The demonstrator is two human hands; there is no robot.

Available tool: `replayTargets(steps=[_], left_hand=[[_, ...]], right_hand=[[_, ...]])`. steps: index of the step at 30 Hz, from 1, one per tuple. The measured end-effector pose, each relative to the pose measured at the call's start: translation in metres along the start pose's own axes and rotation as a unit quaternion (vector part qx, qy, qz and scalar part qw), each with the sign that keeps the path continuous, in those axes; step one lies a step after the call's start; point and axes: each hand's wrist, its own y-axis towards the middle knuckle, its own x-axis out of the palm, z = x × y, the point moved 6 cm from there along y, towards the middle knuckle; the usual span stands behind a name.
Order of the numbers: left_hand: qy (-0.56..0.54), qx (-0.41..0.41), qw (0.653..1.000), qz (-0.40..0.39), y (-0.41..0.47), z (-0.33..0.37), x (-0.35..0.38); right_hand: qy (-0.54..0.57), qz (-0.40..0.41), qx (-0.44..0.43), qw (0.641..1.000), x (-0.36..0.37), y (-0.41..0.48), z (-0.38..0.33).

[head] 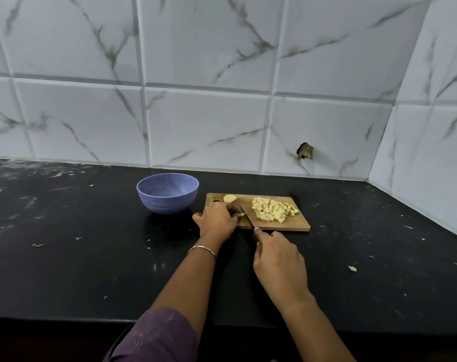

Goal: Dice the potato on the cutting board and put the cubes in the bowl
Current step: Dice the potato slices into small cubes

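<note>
Small potato strip (pixel 241 215) lies on the left part of the wooden cutting board (pixel 298 223), pinched under the curled fingertips of the left hand (pixel 217 220). Fingers hide most of it; only a pale end shows, so shape & length can't be told. Knife (pixel 247 217) blade stands edge-down just right of that end, tip pointing to the board's far side. Whether the edge is in the potato or only beside it: can't tell. Right hand (pixel 279 259) is closed round the knife handle at the board's near edge. The fist covers the handle almost wholly, w/ forefinger stretched toward the blade.

Pile of potato cubes (pixel 274 211) sits on the right half of the board, apart from the blade; some cubes look brownish on one face. One more rounded potato piece (pixel 230 198) lies at the board's far left corner, partly behind the left hand's knuckles.

Blue bowl (pixel 167 203) stands on the black countertop (pixel 65 257) just left of the board; its near inner wall is hidden by the rim. Thin bracelet (pixel 202 249) on left wrist; purple sleeve (pixel 157 338) is cut off at the bottom edge. Pale scrap (pixel 352 269) lies on the counter to the right, well apart from the board. Behind: marble-look wall tiles (pixel 209 126) w/ a dark broken hole (pixel 305 151), its inside too small to make out.
</note>
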Motion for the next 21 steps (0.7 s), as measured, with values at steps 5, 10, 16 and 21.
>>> replayTargets(steps=[5,10,16,21], left_hand=[[0.004,0.0,1.0,-0.003,0.0,0.0,0.0],[0.001,0.005,1.0,0.007,-0.002,0.0,0.0],[-0.002,0.015,1.0,0.012,-0.004,0.002,-0.003],[-0.022,0.015,1.0,0.007,-0.007,0.002,-0.006]], right_hand=[[-0.017,-0.008,-0.004,1.0,0.002,0.003,-0.004],[-0.027,0.006,0.004,1.0,-0.001,0.0,-0.001],[-0.032,0.019,0.032,0.999,-0.004,0.0,0.007],[-0.019,0.043,0.054,0.997,-0.008,-0.002,0.014]])
